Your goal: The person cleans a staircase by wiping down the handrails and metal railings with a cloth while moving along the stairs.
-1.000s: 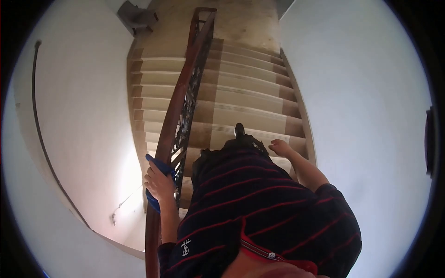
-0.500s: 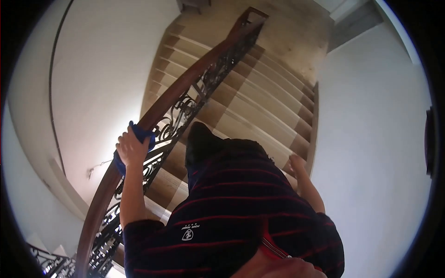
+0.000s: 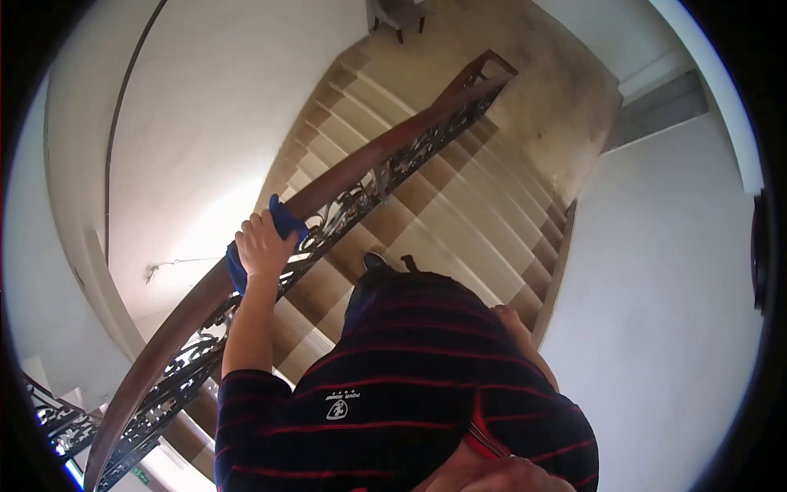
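Note:
My left hand is closed over a blue cloth, pressing it onto the dark brown wooden handrail. The cloth drapes over both edges of the rail, and part of it lies under my palm. Black wrought-iron scrollwork fills the space below the rail. On the other side, my right hand hangs low beside my striped shirt, touching neither rail nor wall. Its fingers are mostly hidden, so their position is unclear.
Beige steps with brown sides descend ahead of me to a landing, where the rail turns back. A white wall borders the stairs on the right. A grey chair stands at the far end. One dark shoe shows below my shirt.
The whole view has shifted, with the rail and landing lower and farther right. My left hand still holds the cloth on the rail. My right hand has drawn closer to my body.

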A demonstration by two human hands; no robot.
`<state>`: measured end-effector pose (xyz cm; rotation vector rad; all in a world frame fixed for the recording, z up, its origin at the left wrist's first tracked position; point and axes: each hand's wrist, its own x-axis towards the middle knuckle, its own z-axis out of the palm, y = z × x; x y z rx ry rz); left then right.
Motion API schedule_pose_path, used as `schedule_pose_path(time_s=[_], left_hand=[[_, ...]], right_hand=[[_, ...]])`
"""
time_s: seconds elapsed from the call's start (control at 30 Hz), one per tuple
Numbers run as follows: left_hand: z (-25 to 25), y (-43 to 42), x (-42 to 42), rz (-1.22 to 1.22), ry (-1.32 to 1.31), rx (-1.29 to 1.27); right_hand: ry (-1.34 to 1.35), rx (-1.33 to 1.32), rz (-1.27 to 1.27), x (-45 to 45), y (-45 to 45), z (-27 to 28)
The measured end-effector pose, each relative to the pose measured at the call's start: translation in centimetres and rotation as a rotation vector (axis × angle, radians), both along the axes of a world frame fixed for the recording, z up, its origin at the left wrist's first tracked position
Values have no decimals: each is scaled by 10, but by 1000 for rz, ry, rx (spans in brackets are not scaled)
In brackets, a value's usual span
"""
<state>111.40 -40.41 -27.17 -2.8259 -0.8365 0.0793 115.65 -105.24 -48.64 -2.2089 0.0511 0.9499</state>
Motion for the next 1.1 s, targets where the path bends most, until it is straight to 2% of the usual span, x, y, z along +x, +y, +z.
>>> schedule_pose_path(time_s=[0.07,0.1,0.17,0.23,0.53,0.63,0.7,0.8,0.9,1.03,1.1], left_hand=[[5,-2,6,19,-4,-59],[6,-3,6,34,-9,-67],[8,-2,8,9,-57,-67],[6,3,9,-14,-109,-37],[15,3,19,10,-102,-137],[14,4,20,33,-115,-141],[15,4,19,42,-127,-177],[13,4,19,65,-181,-187],[-2,3,24,117,-311,-216],[-23,3,40,149,-438,-133],[-31,-7,44,156,-513,-53]], right_hand=[[80,-224,113,42,22,4],[57,-229,91,54,17,-31],[-55,-300,187,90,43,-28],[-154,-310,191,119,87,2],[-308,-43,317,204,281,72],[-361,64,508,225,348,101],[-499,137,611,233,390,114],[-636,223,721,241,447,122],[-650,277,852,245,499,133],[-547,266,1076,258,549,130],[-518,268,1239,276,553,105]])
